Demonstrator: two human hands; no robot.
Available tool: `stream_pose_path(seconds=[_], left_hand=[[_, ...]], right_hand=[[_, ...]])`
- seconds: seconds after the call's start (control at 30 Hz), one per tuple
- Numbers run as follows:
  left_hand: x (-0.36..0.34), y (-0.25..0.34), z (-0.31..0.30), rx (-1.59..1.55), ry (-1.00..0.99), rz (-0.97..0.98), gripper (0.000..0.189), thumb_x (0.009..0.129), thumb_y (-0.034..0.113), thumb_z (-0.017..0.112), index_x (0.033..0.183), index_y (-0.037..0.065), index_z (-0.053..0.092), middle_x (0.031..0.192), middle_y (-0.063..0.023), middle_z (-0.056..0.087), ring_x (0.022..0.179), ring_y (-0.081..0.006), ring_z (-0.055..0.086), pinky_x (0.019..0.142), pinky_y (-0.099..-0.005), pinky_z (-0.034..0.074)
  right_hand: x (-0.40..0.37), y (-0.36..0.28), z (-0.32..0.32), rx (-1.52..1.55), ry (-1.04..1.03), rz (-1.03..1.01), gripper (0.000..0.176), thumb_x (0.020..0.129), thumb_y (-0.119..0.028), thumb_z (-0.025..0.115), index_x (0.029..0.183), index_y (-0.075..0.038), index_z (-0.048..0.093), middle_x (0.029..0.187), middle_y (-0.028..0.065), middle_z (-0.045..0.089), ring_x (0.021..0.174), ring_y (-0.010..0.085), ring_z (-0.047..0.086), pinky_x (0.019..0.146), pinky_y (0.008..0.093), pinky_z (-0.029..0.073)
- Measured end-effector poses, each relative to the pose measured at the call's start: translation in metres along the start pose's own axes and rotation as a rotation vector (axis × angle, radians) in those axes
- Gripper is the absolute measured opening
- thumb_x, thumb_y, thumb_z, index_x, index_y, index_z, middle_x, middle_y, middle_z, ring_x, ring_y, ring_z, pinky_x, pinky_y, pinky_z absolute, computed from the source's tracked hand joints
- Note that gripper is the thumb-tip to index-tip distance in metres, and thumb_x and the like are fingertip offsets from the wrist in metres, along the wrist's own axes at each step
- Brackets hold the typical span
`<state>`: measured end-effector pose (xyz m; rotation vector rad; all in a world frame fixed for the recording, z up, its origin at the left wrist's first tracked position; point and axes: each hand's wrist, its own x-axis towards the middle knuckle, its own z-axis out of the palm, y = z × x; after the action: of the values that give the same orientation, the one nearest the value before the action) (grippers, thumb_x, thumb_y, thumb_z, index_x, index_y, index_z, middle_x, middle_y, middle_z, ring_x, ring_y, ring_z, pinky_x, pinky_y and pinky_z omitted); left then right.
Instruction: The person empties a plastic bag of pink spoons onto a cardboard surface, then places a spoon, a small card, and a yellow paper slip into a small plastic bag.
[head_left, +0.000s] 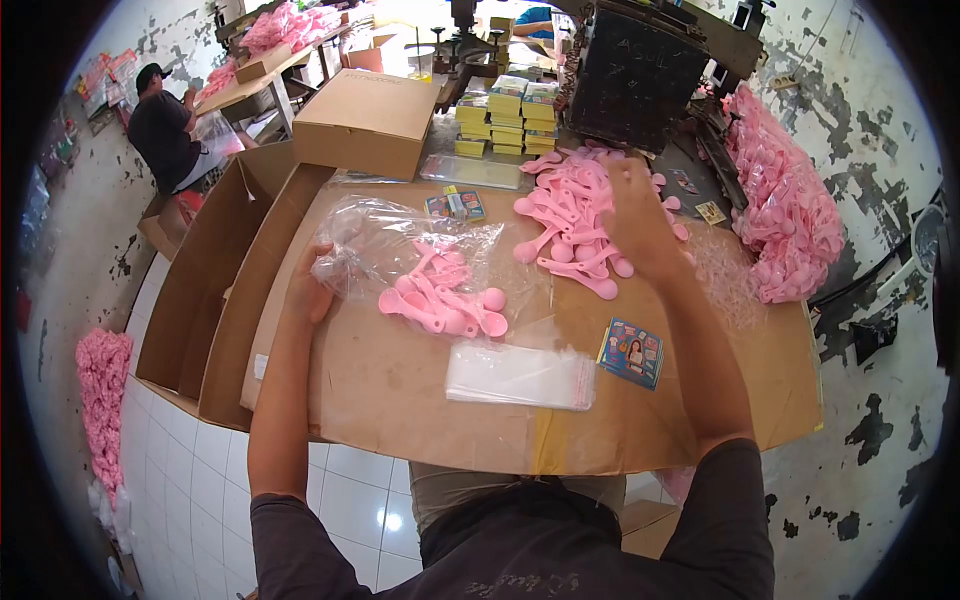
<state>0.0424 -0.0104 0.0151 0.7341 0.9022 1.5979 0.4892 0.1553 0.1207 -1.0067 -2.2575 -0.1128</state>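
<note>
My left hand [312,284] is at the left end of a clear plastic bag [365,235], its fingers closed on the crumpled film. Several pink measuring spoons [440,305] lie at the bag's right end, partly under the film. My right hand [637,215] is over the right part of a large heap of pink spoons [570,205]; its fingertips are partly hidden. Nearer me lies a stack of flat clear bags [518,376], with a printed card [631,353] to its right. Another small bundle of cards [456,205] sits behind the bag.
An open cardboard box [215,290] stands along the table's left edge, a closed carton [365,115] at the back. Yellow-edged card stacks [508,115] stand beside a dark metal box [635,75]. Pink bagged goods [780,200] hang at right. A person [165,130] works at far left.
</note>
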Motion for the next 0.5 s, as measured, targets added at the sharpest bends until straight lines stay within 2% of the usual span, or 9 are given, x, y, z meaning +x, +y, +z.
stream_pose_path(seconds=[0.03, 0.1, 0.17, 0.27, 0.37, 0.5], left_hand=[[0.000, 0.000, -0.001, 0.001, 0.011, -0.009, 0.062, 0.097, 0.026, 0.052, 0.152, -0.001, 0.042, 0.149, -0.0173, 0.055, 0.129, -0.0290, 0.059, 0.100, -0.0439, 0.053], [0.001, -0.001, -0.002, 0.007, 0.020, -0.017, 0.062, 0.097, 0.027, 0.053, 0.152, -0.001, 0.042, 0.149, -0.0169, 0.055, 0.128, -0.0288, 0.060, 0.100, -0.0439, 0.053], [0.002, -0.002, -0.004, 0.016, 0.014, -0.017, 0.063, 0.097, 0.027, 0.054, 0.152, -0.001, 0.042, 0.149, -0.0166, 0.056, 0.128, -0.0287, 0.060, 0.101, -0.0437, 0.052], [0.006, -0.006, -0.015, -0.022, -0.006, -0.049, 0.064, 0.097, 0.027, 0.054, 0.153, 0.000, 0.041, 0.148, -0.0162, 0.056, 0.128, -0.0288, 0.060, 0.101, -0.0431, 0.052], [0.001, -0.004, -0.008, 0.023, -0.010, -0.013, 0.064, 0.097, 0.027, 0.055, 0.153, 0.000, 0.041, 0.147, -0.0161, 0.057, 0.126, -0.0284, 0.061, 0.101, -0.0425, 0.052], [0.003, -0.005, -0.008, 0.034, 0.002, -0.013, 0.063, 0.096, 0.026, 0.055, 0.153, 0.001, 0.041, 0.146, -0.0169, 0.058, 0.124, -0.0285, 0.062, 0.100, -0.0424, 0.053]], right_hand=[[-0.008, -0.024, -0.001, 0.052, 0.025, -0.026, 0.036, 0.091, -0.012, 0.069, 0.124, -0.001, 0.061, 0.124, 0.0237, 0.057, 0.111, 0.0413, 0.061, 0.097, 0.0477, 0.050], [-0.023, -0.059, 0.006, 0.377, -0.350, -0.042, 0.032, 0.091, -0.018, 0.069, 0.115, 0.001, 0.062, 0.122, 0.0223, 0.056, 0.107, 0.0380, 0.062, 0.090, 0.0457, 0.053], [-0.040, -0.095, 0.020, 0.338, -0.551, -0.125, 0.040, 0.091, -0.028, 0.069, 0.119, 0.000, 0.064, 0.123, 0.0219, 0.057, 0.110, 0.0368, 0.062, 0.095, 0.0454, 0.051], [-0.053, -0.111, 0.040, 0.233, -0.582, -0.171, 0.046, 0.092, -0.036, 0.067, 0.121, 0.000, 0.067, 0.122, 0.0210, 0.058, 0.112, 0.0345, 0.062, 0.098, 0.0459, 0.050], [-0.038, -0.111, 0.043, 0.221, -0.762, -0.088, 0.044, 0.087, -0.030, 0.072, 0.115, 0.004, 0.066, 0.122, 0.0174, 0.059, 0.115, 0.0337, 0.061, 0.094, 0.0426, 0.051], [-0.033, -0.092, 0.057, 0.400, -0.785, -0.072, 0.041, 0.084, -0.020, 0.074, 0.117, 0.003, 0.067, 0.117, 0.0183, 0.061, 0.110, 0.0336, 0.062, 0.091, 0.0423, 0.051]])
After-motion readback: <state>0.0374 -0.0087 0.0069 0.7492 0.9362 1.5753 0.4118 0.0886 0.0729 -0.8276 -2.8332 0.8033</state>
